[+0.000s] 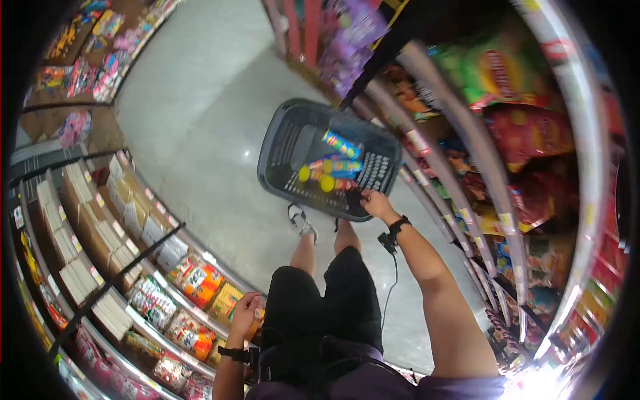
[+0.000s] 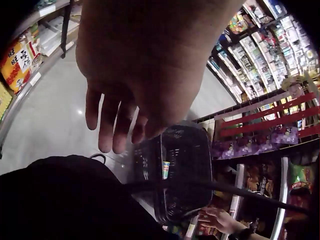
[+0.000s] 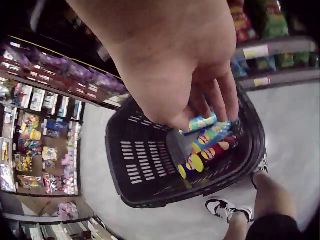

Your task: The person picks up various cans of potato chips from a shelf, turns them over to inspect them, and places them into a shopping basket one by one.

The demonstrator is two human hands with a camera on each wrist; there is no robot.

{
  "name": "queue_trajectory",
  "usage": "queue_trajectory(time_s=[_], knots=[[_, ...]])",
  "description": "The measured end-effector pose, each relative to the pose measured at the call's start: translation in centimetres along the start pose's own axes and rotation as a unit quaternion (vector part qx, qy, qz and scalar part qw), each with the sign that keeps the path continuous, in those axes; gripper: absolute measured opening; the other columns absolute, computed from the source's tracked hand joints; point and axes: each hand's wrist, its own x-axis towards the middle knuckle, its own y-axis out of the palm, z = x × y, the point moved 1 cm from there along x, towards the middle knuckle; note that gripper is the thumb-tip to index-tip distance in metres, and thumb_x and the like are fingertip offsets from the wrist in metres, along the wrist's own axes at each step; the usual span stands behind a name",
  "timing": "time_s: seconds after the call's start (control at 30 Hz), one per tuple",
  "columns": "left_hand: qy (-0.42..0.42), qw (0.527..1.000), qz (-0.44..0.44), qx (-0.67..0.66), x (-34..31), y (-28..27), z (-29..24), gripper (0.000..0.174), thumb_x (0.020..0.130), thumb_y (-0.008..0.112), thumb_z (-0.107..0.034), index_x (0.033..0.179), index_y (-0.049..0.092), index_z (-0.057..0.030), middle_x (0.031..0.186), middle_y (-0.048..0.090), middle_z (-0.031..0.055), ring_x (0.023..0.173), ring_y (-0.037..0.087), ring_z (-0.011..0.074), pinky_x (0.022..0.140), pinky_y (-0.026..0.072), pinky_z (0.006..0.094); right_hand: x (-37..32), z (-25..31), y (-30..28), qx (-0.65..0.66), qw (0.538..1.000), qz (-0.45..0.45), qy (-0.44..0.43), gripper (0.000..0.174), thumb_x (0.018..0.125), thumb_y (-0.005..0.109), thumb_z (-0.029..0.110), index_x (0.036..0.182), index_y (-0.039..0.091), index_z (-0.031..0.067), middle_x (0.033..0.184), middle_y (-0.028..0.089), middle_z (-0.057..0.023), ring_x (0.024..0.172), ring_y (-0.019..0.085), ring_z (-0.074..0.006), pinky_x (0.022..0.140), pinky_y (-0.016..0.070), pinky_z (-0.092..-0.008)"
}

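Observation:
A dark grey shopping basket (image 1: 288, 113) stands in the aisle in front of the person's feet. Inside lie several chip canisters (image 1: 341, 165), blue and red, some showing yellow lids. Over the basket's near right corner is my right hand (image 1: 377, 205), its fingers relaxed and reaching down. In the right wrist view the fingers (image 3: 227, 97) overlap the basket and the blue canisters, with nothing seen gripped. My left hand (image 1: 248, 311) hangs beside the left thigh, near the lower shelf of bagged snacks. Its fingers (image 2: 119, 130) dangle loosely and hold nothing in the left wrist view.
On the right, close to the basket, rise shelves (image 1: 467, 127) with bagged snacks. Left of the person, a shelf (image 1: 193, 313) carries bags and cartons. Purple packages (image 1: 350, 40) hang at the shelf end ahead. A black cord (image 1: 393, 287) dangles from the right wrist.

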Motion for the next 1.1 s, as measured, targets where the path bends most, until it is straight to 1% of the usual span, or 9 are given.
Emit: queue_trajectory(time_s=[0.2,0.33,0.43,0.53,0.6,0.67,0.83,1.0,1.1], knots=[[0.104,0.982,0.134,0.082,6.5,-1.9,-3.7,0.022,0.103,0.056,-0.013,0.116,0.067,0.0014,0.092,0.07,0.0069,0.083,0.066,0.0133,0.081,0.0526,0.0278,-17.6,3.0,-14.8,-0.033,0.999,-0.033,0.016,0.039,0.089,0.064,0.028,0.121,0.07,0.0065,0.113,0.072,-0.0193,0.108,0.067,-0.0395,0.095,0.053,-0.0469],[0.168,0.953,0.236,0.093,5.6,3.9,-20.6,0.022,0.103,0.057,-0.014,0.116,0.067,0.0006,0.094,0.071,0.0065,0.085,0.067,0.0151,0.081,0.0533,0.029,-30.5,6.2,-22.6,-0.011,0.981,-0.186,0.059,0.036,0.09,0.063,0.027,0.12,0.07,0.0074,0.113,0.073,-0.018,0.108,0.067,-0.0393,0.096,0.0528,-0.0469],[0.387,0.774,0.419,0.275,-4.5,11.8,-33.2,0.023,0.102,0.057,-0.017,0.115,0.07,-0.0037,0.097,0.072,0.0073,0.087,0.069,0.0161,0.081,0.054,0.0315,-36.8,6.8,-23.2,0.021,0.961,-0.268,0.069,0.036,0.093,0.059,0.031,0.119,0.071,0.0094,0.113,0.073,-0.0176,0.108,0.067,-0.0389,0.096,0.0525,-0.0476],[0.554,0.429,0.625,0.344,-18.8,18.0,-36.8,0.021,0.102,0.059,-0.019,0.116,0.071,-0.0094,0.097,0.07,0.0096,0.09,0.069,0.0212,0.081,0.0529,0.0328,-41.2,7.8,-22.0,-0.008,0.971,-0.219,0.093,0.039,0.092,0.06,0.029,0.125,0.068,0.0082,0.113,0.073,-0.016,0.108,0.068,-0.0361,0.095,0.0535,-0.0459],[0.643,0.26,0.661,0.287,-27.5,20.1,-37.6,0.022,0.099,0.061,-0.017,0.119,0.067,-0.0097,0.096,0.066,0.0093,0.089,0.065,0.0267,0.078,0.0507,0.0357,-42.9,8.8,-21.4,-0.045,0.981,-0.167,0.085,0.04,0.092,0.06,0.029,0.126,0.068,0.0096,0.113,0.074,-0.0151,0.107,0.068,-0.0359,0.095,0.0535,-0.0463],[0.71,0.176,0.639,0.237,-34.7,21.9,-38.2,0.025,0.097,0.063,-0.015,0.12,0.063,-0.0081,0.097,0.062,0.0078,0.087,0.062,0.027,0.075,0.0481,0.0374,-43.3,8.8,-19.8,-0.058,0.99,-0.114,0.055,0.039,0.089,0.059,0.032,0.122,0.07,0.0147,0.111,0.073,-0.0174,0.106,0.067,-0.04,0.093,0.0525,-0.0513],[0.733,0.171,0.638,0.162,-44.2,27.5,-35.8,0.023,0.097,0.061,-0.017,0.116,0.061,-0.004,0.102,0.059,0.0111,0.09,0.061,0.0294,0.076,0.0488,0.0385,-41.7,8.4,-17.9,-0.12,0.991,-0.052,0.011,0.041,0.09,0.062,0.034,0.125,0.068,0.0137,0.113,0.072,-0.0207,0.108,0.067,-0.0403,0.094,0.0525,-0.0501],[0.504,0.242,0.798,0.223,-49.2,31.9,-34.7,0.026,0.1,0.059,-0.025,0.109,0.06,-0.0006,0.104,0.058,0.0147,0.099,0.059,0.034,0.088,0.048,0.0425,-42.6,8.5,-19.6,-0.144,0.989,-0.022,-0.02,0.042,0.09,0.062,0.034,0.125,0.067,0.0119,0.115,0.071,-0.0207,0.109,0.066,-0.0405,0.094,0.0524,-0.0504],[0.521,0.208,0.814,0.148,-51.4,33.2,-34.3,0.025,0.099,0.061,-0.025,0.104,0.061,-0.0011,0.105,0.058,0.0144,0.103,0.059,0.032,0.09,0.0472,0.0431,-43.3,6.1,-20.4,-0.163,0.986,-0.017,-0.033,0.042,0.09,0.062,0.034,0.125,0.067,0.0123,0.113,0.072,-0.0206,0.108,0.067,-0.0405,0.093,0.0529,-0.0504]])
